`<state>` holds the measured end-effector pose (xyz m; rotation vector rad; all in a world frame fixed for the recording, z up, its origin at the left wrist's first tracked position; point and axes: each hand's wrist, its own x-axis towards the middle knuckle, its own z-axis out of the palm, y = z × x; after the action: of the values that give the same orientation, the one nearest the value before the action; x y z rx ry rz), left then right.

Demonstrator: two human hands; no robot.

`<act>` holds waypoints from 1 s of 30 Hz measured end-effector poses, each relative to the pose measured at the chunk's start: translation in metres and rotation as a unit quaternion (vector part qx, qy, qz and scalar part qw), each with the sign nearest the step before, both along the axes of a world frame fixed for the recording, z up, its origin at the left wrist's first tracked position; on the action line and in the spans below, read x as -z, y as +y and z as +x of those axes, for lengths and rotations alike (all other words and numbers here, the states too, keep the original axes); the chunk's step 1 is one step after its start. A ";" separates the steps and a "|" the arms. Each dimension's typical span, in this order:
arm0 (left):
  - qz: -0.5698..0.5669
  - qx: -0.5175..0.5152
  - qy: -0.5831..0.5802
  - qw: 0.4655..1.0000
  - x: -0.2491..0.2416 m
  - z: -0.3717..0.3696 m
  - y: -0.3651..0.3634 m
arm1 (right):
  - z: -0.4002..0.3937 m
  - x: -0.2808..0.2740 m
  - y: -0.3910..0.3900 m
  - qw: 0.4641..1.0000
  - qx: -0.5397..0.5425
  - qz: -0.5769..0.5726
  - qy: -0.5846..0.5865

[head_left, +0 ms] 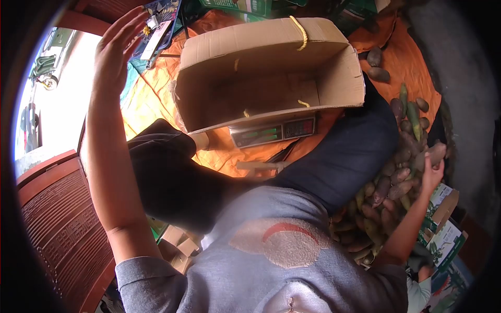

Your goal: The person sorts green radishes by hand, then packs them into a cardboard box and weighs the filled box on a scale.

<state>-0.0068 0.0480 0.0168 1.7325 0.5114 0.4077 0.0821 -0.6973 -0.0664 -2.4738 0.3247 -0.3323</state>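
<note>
My left hand (116, 49) is raised at the upper left, fingers stretched out, holding nothing. At the right, my right hand (432, 175) grips a thick brown tuber (434, 155) above a heap of similar brown and greenish pieces (399, 180); their exact kind is hard to tell. Between my legs, an open cardboard box (261, 44) with yellow rope handles tilts its mouth toward me. Its visible inside holds no produce. Under the box's near edge shows a digital scale (258, 135) with a green-lit display.
An orange tarp (151, 107) covers the floor. Printed green-and-white cartons (443, 242) stand at the lower right, beside another person's pale sleeve (418, 293). A carved reddish wooden panel (68, 229) is at the left. More green boxes (245, 6) sit at the back.
</note>
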 end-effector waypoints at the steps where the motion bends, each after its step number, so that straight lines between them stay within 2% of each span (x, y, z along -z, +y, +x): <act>1: -0.003 0.019 0.021 1.000 0.005 -0.001 -0.006 | 0.018 -0.029 0.028 0.997 -0.039 0.041 -0.044; 3: 0.000 0.020 0.060 0.998 0.016 -0.003 -0.015 | 0.038 -0.088 0.108 0.981 -0.166 0.100 -0.021; 5: -0.020 0.042 0.078 0.996 0.019 -0.007 -0.027 | 0.046 -0.123 0.192 0.952 -0.300 0.052 0.023; 7: 0.003 0.116 0.040 0.993 0.026 -0.009 -0.028 | 0.050 -0.128 0.278 0.894 -0.445 -0.024 0.050; 8: 0.020 0.107 0.042 0.993 0.022 -0.011 -0.034 | 0.051 -0.127 0.326 0.823 -0.562 -0.071 0.046; 9: 0.064 0.110 0.016 0.992 0.021 -0.012 -0.041 | 0.047 -0.121 0.369 0.779 -0.613 -0.088 0.100; 10: 0.085 0.122 0.028 0.988 0.020 -0.014 -0.043 | 0.051 -0.102 0.401 0.708 -0.692 -0.101 0.097; 12: 0.140 0.135 0.067 0.979 0.011 -0.018 -0.050 | 0.053 -0.049 0.450 0.614 -0.765 -0.139 0.140; 13: 0.172 0.143 0.058 0.973 0.013 -0.020 -0.050 | 0.050 -0.025 0.474 0.580 -0.776 -0.170 0.178; 15: 0.129 0.160 0.058 0.977 0.009 -0.025 -0.052 | 0.040 0.020 0.511 0.516 -0.775 -0.263 0.252; 18: 0.206 0.150 0.060 0.965 0.003 -0.033 -0.048 | 0.028 0.099 0.542 0.467 -0.751 -0.313 0.346; 21: 0.216 0.146 0.060 0.964 -0.002 -0.035 -0.043 | 0.015 0.157 0.553 0.415 -0.761 -0.354 0.351; 23: 0.220 0.149 0.057 0.962 -0.007 -0.036 -0.042 | 0.006 0.185 0.553 0.385 -0.786 -0.376 0.305; 26: 0.232 0.147 0.028 0.961 -0.007 -0.036 -0.042 | -0.001 0.201 0.553 0.393 -0.791 -0.369 0.289; 30: 0.229 0.144 0.023 0.962 -0.009 -0.035 -0.042 | -0.005 0.208 0.553 0.438 -0.791 -0.320 0.283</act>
<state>-0.0416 0.0064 0.0255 2.2314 0.1960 0.2902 0.0767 -0.1440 -0.2748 -2.1522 -2.1480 1.3884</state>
